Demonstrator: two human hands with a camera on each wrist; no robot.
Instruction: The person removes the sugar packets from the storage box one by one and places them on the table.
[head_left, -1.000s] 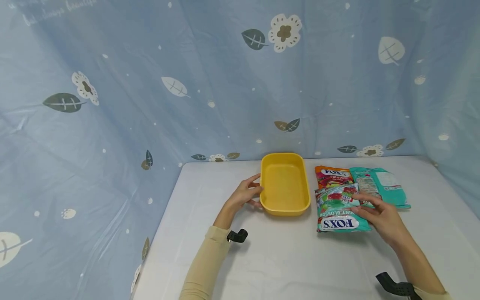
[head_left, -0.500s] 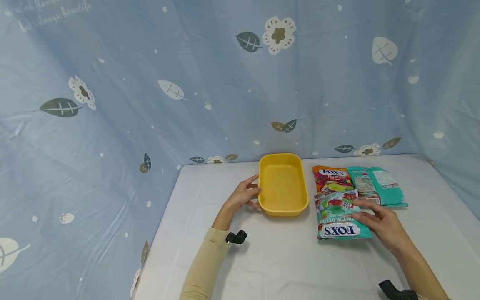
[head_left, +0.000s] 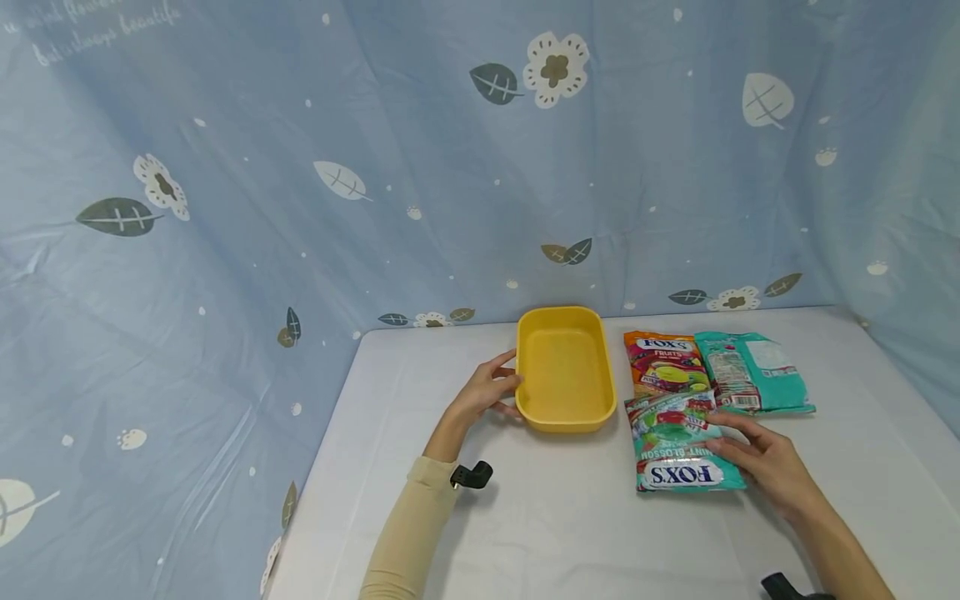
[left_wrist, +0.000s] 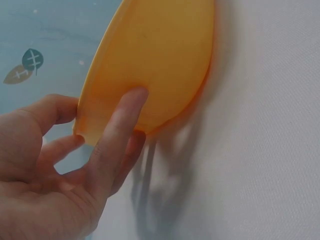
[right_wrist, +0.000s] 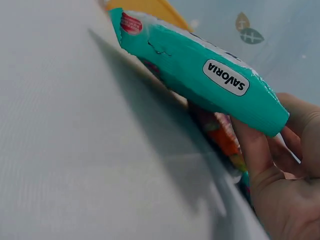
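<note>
My left hand [head_left: 483, 392] is at the left side of a yellow plastic tray [head_left: 566, 421], fingertips against its outer wall. In the left wrist view, one extended finger [left_wrist: 120, 125] presses the tray wall [left_wrist: 155, 55] while others touch near the rim. My right hand [head_left: 772, 462] grips the right edge of a teal Fox's Mint Blossom candy bag [head_left: 678, 450], its lettering upside down in the head view. The right wrist view shows that bag [right_wrist: 200, 72] tilted above the white tabletop, shadow beneath, with my right hand [right_wrist: 290, 185] at its end.
Behind the held bag lie an orange-red Fox's Fruits bag [head_left: 663, 362] and another teal bag [head_left: 765, 375], back label up. All rest on a white table [head_left: 585, 533]. A blue patterned curtain [head_left: 420, 150] stands behind and at the left.
My right hand has drawn the Mint Blossom bag towards the table's front, uncovering more of the Fruits bag. The left hand and tray keep their place; the head view shifted slightly.
</note>
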